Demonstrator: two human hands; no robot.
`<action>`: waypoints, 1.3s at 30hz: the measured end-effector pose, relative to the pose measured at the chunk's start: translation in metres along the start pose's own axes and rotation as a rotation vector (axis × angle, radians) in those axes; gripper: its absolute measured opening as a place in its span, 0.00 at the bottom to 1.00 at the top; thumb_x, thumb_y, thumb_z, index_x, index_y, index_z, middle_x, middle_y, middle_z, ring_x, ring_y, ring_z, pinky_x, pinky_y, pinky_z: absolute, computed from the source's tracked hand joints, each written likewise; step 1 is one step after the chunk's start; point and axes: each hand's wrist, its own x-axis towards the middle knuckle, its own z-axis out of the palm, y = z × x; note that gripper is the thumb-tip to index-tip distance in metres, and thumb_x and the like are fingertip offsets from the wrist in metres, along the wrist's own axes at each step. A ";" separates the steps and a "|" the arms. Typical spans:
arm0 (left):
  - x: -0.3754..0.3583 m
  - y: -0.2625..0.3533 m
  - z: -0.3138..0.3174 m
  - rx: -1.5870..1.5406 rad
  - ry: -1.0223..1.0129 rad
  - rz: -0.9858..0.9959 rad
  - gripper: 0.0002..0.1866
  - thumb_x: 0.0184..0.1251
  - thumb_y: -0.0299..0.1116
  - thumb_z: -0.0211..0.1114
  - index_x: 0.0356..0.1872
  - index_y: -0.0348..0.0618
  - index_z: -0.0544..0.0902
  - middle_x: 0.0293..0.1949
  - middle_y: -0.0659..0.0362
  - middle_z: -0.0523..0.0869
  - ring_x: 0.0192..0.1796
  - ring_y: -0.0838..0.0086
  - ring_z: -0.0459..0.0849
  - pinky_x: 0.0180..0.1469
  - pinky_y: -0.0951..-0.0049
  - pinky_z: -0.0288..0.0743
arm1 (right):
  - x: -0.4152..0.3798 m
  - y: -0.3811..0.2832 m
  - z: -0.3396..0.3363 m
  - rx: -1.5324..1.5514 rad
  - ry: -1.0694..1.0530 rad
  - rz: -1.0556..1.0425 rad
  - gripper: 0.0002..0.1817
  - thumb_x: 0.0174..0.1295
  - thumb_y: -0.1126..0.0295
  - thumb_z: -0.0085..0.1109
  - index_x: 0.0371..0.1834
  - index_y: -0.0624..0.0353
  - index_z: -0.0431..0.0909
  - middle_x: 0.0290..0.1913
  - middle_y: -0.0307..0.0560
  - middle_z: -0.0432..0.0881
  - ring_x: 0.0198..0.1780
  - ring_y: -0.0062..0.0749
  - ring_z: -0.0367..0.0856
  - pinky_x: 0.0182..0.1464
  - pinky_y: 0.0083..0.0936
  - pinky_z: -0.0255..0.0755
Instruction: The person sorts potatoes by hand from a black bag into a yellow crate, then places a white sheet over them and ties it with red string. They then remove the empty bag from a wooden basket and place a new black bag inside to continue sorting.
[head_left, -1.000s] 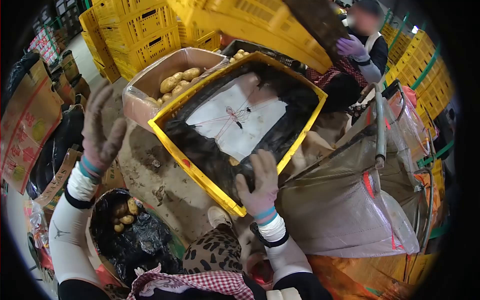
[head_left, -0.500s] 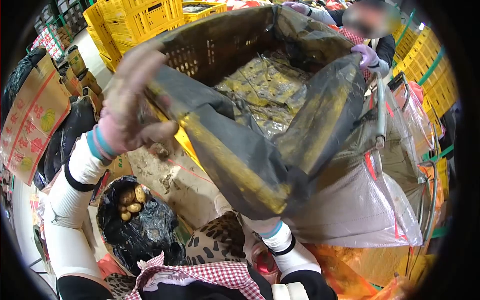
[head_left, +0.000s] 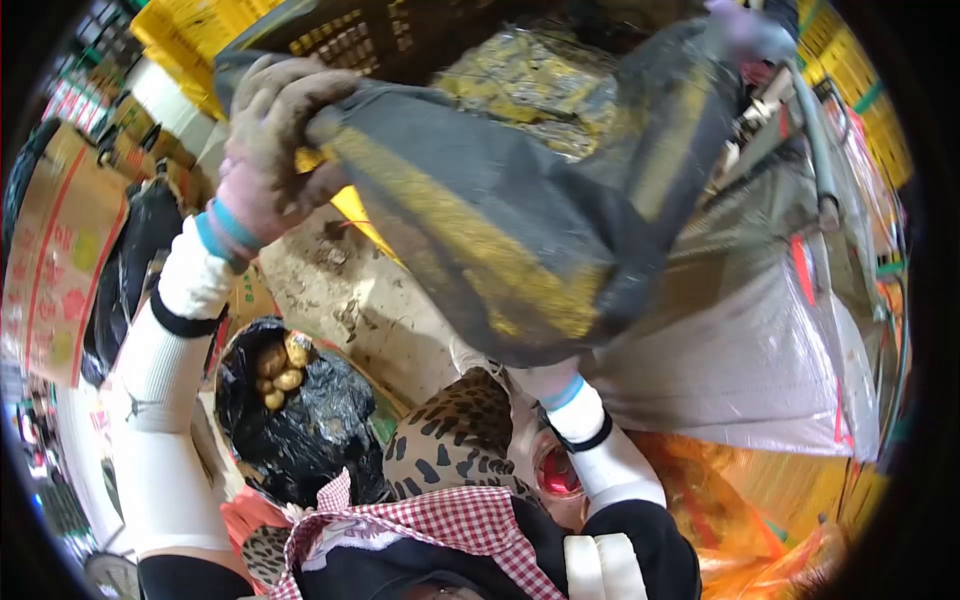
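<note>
A yellow plastic crate (head_left: 362, 222) with a muddy black liner (head_left: 520, 205) folded over its sides is held up in front of me, tilted. In a dirty glove, my left hand (head_left: 275, 135) has its fingers wrapped over the crate's left rim. My right hand (head_left: 548, 380) is at the crate's near lower corner; only its wrist and cuff show, the fingers hidden beneath the liner. Wet yellow-and-black sheeting (head_left: 535, 85) covers the inside bottom. Another person's purple-gloved hand (head_left: 750, 35), blurred, is at the far right corner.
Potatoes (head_left: 285, 370) lie in a basket lined with black plastic (head_left: 335, 420) by my leg. A large grey-white woven sack (head_left: 740, 350) stands at right beside a metal bar (head_left: 815, 150). Printed cardboard (head_left: 65, 250) is at left; yellow crates (head_left: 185, 45) stand behind.
My left hand, fingers spread at the rim before, now curls over it. The crate sits higher in view, and the view has shifted. The other person's purple-gloved hand remains at the far corner.
</note>
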 end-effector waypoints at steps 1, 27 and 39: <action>-0.006 -0.003 0.010 -0.093 0.105 0.012 0.33 0.57 0.49 0.69 0.61 0.41 0.75 0.57 0.48 0.78 0.62 0.50 0.73 0.69 0.50 0.61 | 0.023 -0.030 -0.063 -0.089 0.083 -0.243 0.43 0.59 0.47 0.63 0.69 0.69 0.63 0.63 0.63 0.71 0.61 0.62 0.69 0.66 0.57 0.59; -0.191 0.042 -0.016 -0.221 -0.274 -0.736 0.34 0.66 0.46 0.66 0.68 0.38 0.69 0.63 0.42 0.77 0.64 0.51 0.77 0.65 0.62 0.71 | 0.036 -0.070 -0.123 -0.155 0.283 -0.437 0.28 0.66 0.67 0.60 0.68 0.57 0.65 0.70 0.64 0.65 0.70 0.62 0.65 0.66 0.54 0.65; -0.393 0.341 -0.284 -0.318 0.518 -1.868 0.25 0.77 0.35 0.57 0.68 0.33 0.69 0.60 0.52 0.79 0.61 0.71 0.77 0.64 0.73 0.70 | 0.045 -0.280 -0.234 0.402 0.479 -0.902 0.22 0.65 0.64 0.56 0.57 0.71 0.73 0.53 0.63 0.79 0.56 0.65 0.77 0.60 0.52 0.70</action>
